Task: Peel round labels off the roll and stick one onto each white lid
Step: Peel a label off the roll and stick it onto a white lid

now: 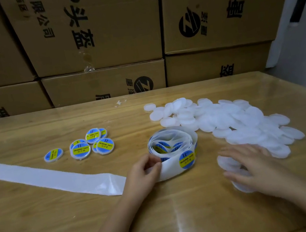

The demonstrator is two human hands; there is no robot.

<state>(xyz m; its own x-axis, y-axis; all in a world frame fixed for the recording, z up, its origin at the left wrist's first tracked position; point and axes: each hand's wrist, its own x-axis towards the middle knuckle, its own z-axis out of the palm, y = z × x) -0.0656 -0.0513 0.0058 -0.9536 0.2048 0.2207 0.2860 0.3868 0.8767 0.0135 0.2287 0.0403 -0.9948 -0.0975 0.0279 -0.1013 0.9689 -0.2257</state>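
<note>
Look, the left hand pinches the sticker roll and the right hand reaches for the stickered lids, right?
Not quite. In the head view the left hand does pinch the sticker roll, but the right hand reaches for the plain white lids; the stickered lids lie untouched at the left.

The label roll (172, 144) lies loosely coiled with its band on edge, one blue-and-yellow round label (187, 159) facing out on the outer turn. Its bare, glossy backing strip (47, 177) trails flat away to the left. Plain white lids (235, 121) lie heaped just right of the coil, and several labelled lids (84, 144) cluster face up beyond the strip.
</note>
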